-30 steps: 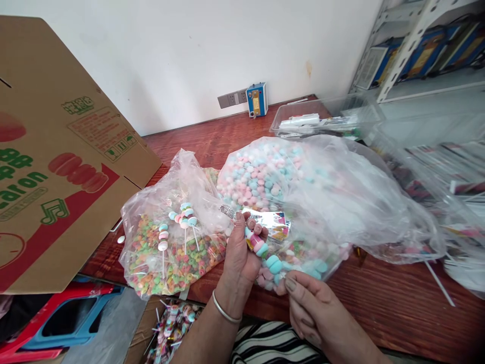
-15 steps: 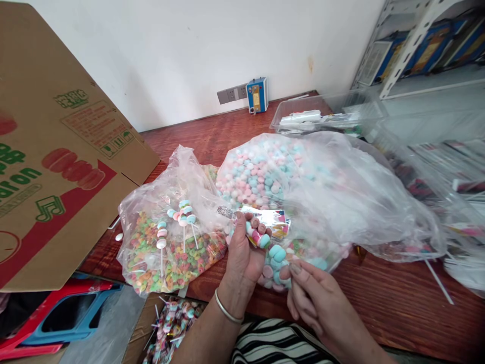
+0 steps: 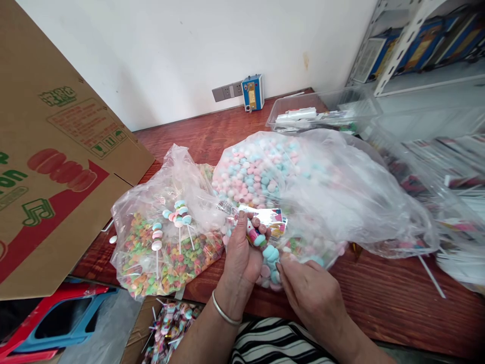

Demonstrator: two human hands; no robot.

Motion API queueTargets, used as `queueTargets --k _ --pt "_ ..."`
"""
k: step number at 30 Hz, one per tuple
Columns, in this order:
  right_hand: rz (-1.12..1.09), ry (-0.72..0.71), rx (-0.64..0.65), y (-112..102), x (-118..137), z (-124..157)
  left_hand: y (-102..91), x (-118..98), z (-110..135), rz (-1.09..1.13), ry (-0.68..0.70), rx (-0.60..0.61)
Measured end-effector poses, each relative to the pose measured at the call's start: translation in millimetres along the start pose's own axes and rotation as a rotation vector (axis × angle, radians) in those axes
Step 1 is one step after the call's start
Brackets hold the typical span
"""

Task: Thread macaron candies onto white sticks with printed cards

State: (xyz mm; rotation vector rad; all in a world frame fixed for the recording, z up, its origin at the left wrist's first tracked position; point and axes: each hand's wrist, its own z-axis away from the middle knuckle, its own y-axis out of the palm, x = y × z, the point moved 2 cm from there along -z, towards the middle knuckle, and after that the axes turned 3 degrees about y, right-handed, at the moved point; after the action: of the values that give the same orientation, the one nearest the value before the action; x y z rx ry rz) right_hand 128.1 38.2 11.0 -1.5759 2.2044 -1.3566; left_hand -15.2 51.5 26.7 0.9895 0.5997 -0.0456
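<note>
My left hand (image 3: 242,260), with a bracelet at the wrist, curls its fingers round a candy lollipop (image 3: 256,236) of stacked pink, blue and green pieces. Beside those fingers shows a shiny printed wrapper (image 3: 276,216); whether I grip it too, I cannot tell. My right hand (image 3: 312,290) is pinched just right of some pale blue candies (image 3: 271,253); what lies between its fingertips is hidden. Under both hands is a clear bag (image 3: 303,247) of mixed candies. Several candy sticks (image 3: 156,242) lie on a bag of ring-shaped candies (image 3: 140,273) to the left.
A large bag of pink and blue candies (image 3: 250,172) lies behind my hands. The printed carton (image 3: 76,146) stands at left, with a box of wrapped lollipops (image 3: 170,323) below the table edge. Clear plastic bins (image 3: 326,103) and a blue device (image 3: 253,92) are farther back.
My right hand has turned so its back shows more, and its fingertips have come closer to the blue candies. The left hand keeps its hold. The whole view has shifted slightly.
</note>
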Motion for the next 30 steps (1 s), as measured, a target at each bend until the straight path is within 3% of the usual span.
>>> queueTargets --k 3,5,7,11,14,17,20,24,27,30 --pt "0.098 -0.001 -0.062 0 -3 2 -1.6 2 0 -0.013 -0.001 -0.001" --pt "-0.075 0.101 -0.027 1 -4 3 -2.3 3 1 -0.018 -0.014 0.012" --pt "-0.446 0.357 0.095 4 -7 2 -2.2 4 2 -0.01 -0.02 0.04" --pt "-1.369 1.025 0.38 14 -5 4 -0.4 7 3 0.032 -0.042 0.126" --pt "-1.738 1.211 0.406 18 1 2 0.7 15 7 0.039 -0.071 0.173" --pt "-1.742 1.235 0.308 21 2 0 1.2 23 12 0.001 -0.099 0.188" --pt "-1.615 1.234 0.228 24 -3 -2 -0.2 24 11 -0.04 -0.102 0.124" --pt "-1.471 1.157 0.26 22 -9 0 -0.1 9 0 -0.074 0.018 0.049" --pt "-1.162 0.901 0.239 13 -14 4 4.4 1 -8 -0.048 0.036 0.089" --pt "-0.535 0.504 0.082 -2 -17 10 7.5 -1 -13 -0.018 0.008 0.057"
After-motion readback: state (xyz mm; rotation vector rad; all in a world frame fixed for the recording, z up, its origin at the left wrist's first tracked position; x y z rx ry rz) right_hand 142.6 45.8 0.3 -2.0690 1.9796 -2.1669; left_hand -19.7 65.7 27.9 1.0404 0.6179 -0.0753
